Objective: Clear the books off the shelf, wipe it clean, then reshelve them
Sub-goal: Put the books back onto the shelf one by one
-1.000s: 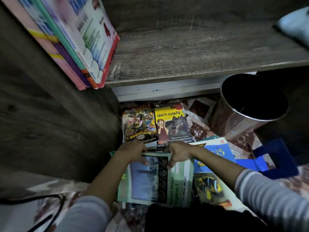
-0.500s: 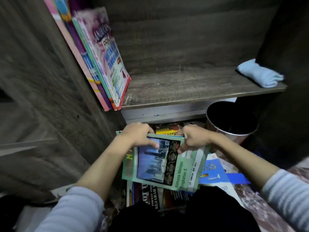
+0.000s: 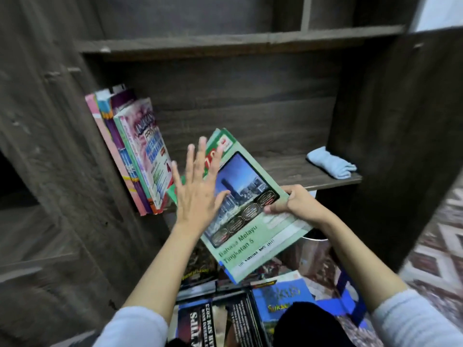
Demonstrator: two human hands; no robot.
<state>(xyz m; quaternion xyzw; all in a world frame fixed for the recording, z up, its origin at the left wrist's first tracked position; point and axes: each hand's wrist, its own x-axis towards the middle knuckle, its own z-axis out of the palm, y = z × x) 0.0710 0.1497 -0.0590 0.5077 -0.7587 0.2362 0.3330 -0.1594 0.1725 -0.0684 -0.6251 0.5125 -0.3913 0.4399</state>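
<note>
Right hand (image 3: 298,206) grips green book (image 3: 253,246), long axis toward shelf (image 3: 288,171) (apparently tilted)

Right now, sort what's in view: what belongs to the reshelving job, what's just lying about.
Job: green book in the right hand, leaning books on the shelf, floor books, blue cloth.
Lying about: metal bin, blue plastic frame.
</note>
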